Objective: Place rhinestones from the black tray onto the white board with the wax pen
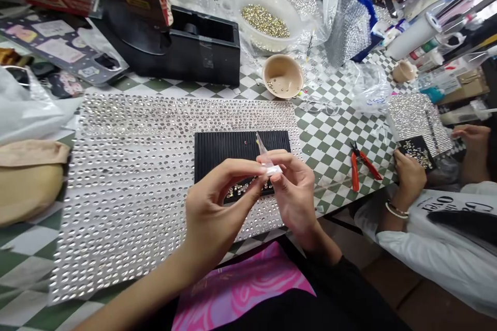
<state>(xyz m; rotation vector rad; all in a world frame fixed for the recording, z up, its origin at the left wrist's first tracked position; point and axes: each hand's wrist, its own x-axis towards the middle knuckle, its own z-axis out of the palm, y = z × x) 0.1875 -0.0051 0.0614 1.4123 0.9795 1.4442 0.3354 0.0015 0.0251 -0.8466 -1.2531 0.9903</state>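
Note:
In front of me, my left hand (217, 201) and my right hand (297, 183) meet with fingers pinched on a small clear, tapered plastic tip (263, 147) that has a whitish base. It points up and away from me. Under the hands lies a black ridged tray (217, 149) with loose rhinestones (240, 186) near its front edge, partly hidden by my fingers. The tray rests on a white sheet (128, 191) covered in rows of shiny stones.
Beyond the sheet stand a beige bowl (283, 76) with a few stones, a tub (295, 15) of gold stones and a black tape dispenser (209, 57). Red-handled pliers (355, 168) lie to the right. There a co-worker's hand (410, 173) holds a small black tray (421, 151).

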